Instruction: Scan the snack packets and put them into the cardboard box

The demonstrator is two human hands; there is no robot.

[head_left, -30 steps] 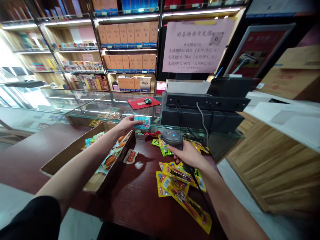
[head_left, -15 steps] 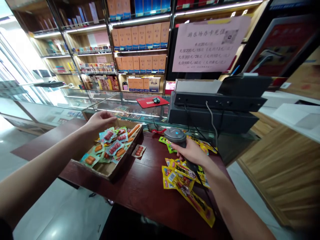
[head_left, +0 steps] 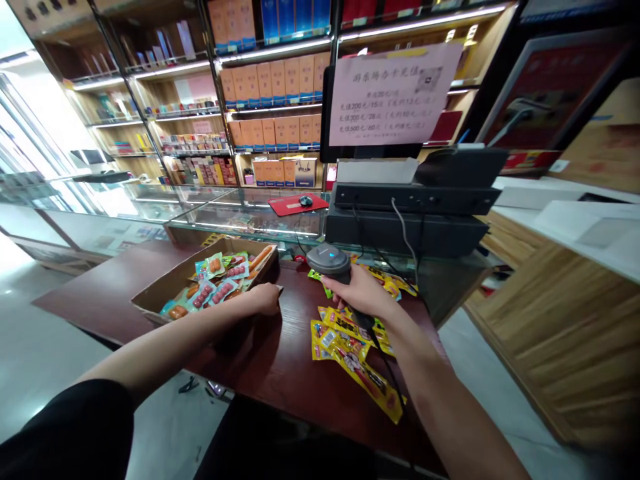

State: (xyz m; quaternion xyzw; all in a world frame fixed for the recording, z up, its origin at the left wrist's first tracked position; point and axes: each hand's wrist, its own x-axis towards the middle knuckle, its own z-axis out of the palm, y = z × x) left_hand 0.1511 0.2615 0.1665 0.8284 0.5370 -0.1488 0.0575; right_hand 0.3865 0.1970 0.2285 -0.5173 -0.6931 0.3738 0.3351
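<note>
My right hand (head_left: pixel 367 290) is wrapped around the handle of a dark grey barcode scanner (head_left: pixel 327 259) with a small blue light on top. Its cable runs down over yellow snack packets (head_left: pixel 357 353) on the brown table. My left hand (head_left: pixel 265 299) is closed at the table beside the right wall of an open cardboard box (head_left: pixel 155 287). A pale corner of a small sausage packet (head_left: pixel 280 289) pokes out past its fingers; the rest is hidden by the hand. Inside the box lie several clear sausage packets (head_left: pixel 223 291).
More yellow and green packets (head_left: pixel 393 288) lie behind the scanner. A dark cash register (head_left: pixel 410 200) stands on a glass counter (head_left: pixel 210 213) with a red mouse pad (head_left: pixel 285 205). Stocked shelves (head_left: pixel 273 107) rise behind. A wooden cabinet (head_left: pixel 530 327) is on the right.
My left hand has come from above the box's far side to the small sausage packet on the table and closed on it. My right hand keeps hold of the scanner. The view has shifted slightly.
</note>
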